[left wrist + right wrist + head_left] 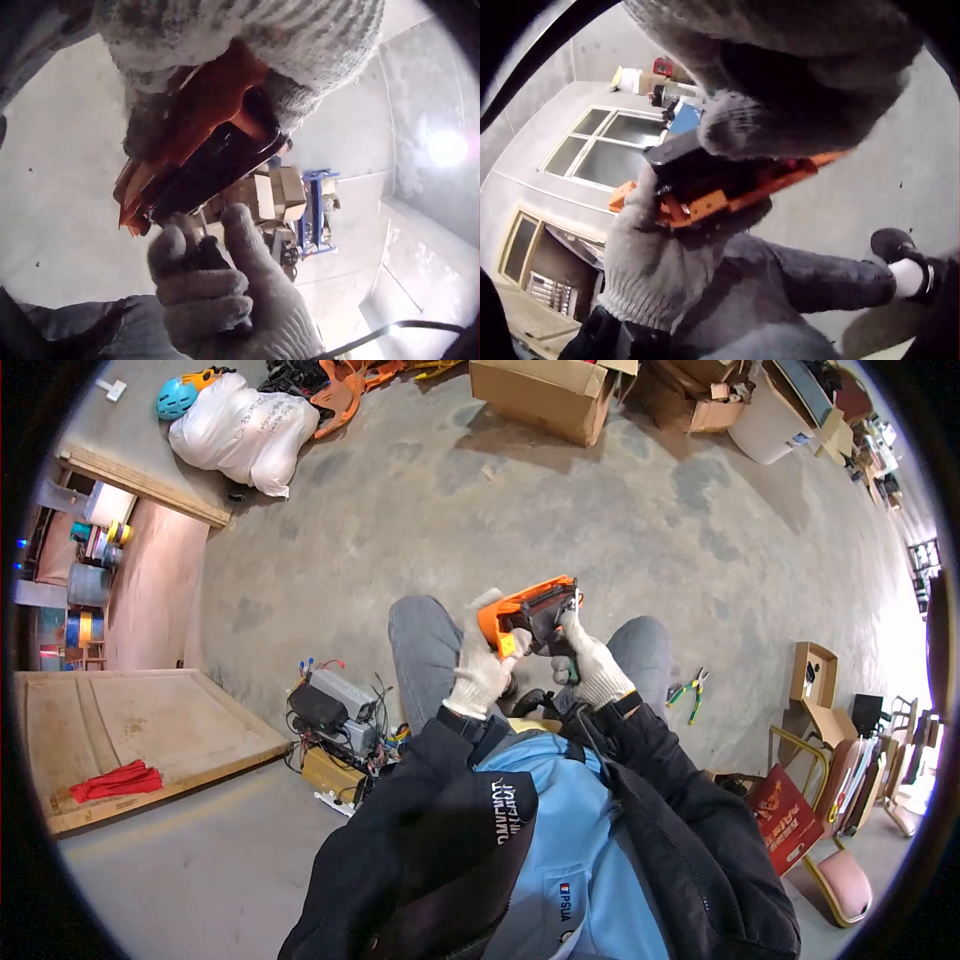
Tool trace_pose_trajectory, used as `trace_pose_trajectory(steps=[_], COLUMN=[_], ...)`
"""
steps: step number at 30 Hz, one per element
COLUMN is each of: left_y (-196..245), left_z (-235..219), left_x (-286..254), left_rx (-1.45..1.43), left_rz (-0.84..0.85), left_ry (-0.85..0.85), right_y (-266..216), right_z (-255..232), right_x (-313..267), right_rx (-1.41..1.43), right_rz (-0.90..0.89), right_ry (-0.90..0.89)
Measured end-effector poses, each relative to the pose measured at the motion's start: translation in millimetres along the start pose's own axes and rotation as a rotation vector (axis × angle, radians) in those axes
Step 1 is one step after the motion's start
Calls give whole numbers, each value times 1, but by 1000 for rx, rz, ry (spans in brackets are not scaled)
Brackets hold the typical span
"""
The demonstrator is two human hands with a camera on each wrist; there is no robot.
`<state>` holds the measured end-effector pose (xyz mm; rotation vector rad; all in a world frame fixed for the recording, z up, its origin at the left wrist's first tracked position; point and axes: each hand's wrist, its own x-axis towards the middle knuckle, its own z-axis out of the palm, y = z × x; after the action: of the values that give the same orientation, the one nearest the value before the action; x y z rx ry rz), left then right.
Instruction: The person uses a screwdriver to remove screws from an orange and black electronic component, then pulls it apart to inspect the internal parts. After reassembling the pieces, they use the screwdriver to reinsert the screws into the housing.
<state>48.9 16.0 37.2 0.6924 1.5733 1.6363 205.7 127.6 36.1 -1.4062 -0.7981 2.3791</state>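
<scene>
From my remote post I observe a seated or squatting person at work on an orange-and-black plastic housing point(520, 612), which is held up between the knees, above the concrete floor point(330, 550). A yellow patch point(507, 645) marks its near left corner.

The left hand point(483, 672), in a knitted work glove, grasps the housing along its left side, with the thumb on the near edge. The right hand point(597, 666), gloved likewise, is clenched round a dark tool handle point(213, 255), probably a screwdriver's, just beside the housing's dark inner side. I cannot confirm that its tip touches a fastener.

In my judgement the step in hand is tool work on the housing's black inner part, and no piece appears detached. I judge that the next move calls for a firm left grip, the tip squared to its seat, and controlled turning; a slanted tip could slip toward the supporting fingers.

Also noted: green-handled pliers point(688, 693) on the floor to the right, and wired electronic units point(340, 705) to the left.
</scene>
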Motion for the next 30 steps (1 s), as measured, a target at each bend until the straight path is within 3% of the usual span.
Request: trace_pose_trajectory(steps=[3,6,7,8,10,13,16,17,21,24,28,30], left_y=[22,-10,-8,-5,9,36,20,19,14,9,-9,-12], left_z=[13,8,9,7,3,-20,-32,-28,-24,-30,-38,-33], left_x=[-7,-7,-10,-13,-18,-17,-2,-8,4,4,6,0], left_rx=[-285,20,115,122,256,328,-133,-365,-261,-352,-416,-473], left_rz=[-160,5,97,45,196,-92,-171,-314,-530,-550,-519,-539], left_ry=[-20,-53,-69,-96,-175,-457,-451,-286,-265,-334,-460,-359], right_y=[-4,-1,3,7,11,1,-2,-7,-11,-4,-8,-4], right_z=[10,7,6,3,-2,8,-9,-11,-13,-4,4,2], right_x=[-1,4,7,9,10,-3,11,11,9,9,-5,0], right_rx=[118,230,242,258,328,258,109,88,-120,-113,-130,-185], right_rz=[-8,51,49,26,55,-186,-231,-235,-222,-321,-271,-261], right_ry=[-13,-104,-132,-138,-154,-184,-289,-322,-316,-296,-316,-308])
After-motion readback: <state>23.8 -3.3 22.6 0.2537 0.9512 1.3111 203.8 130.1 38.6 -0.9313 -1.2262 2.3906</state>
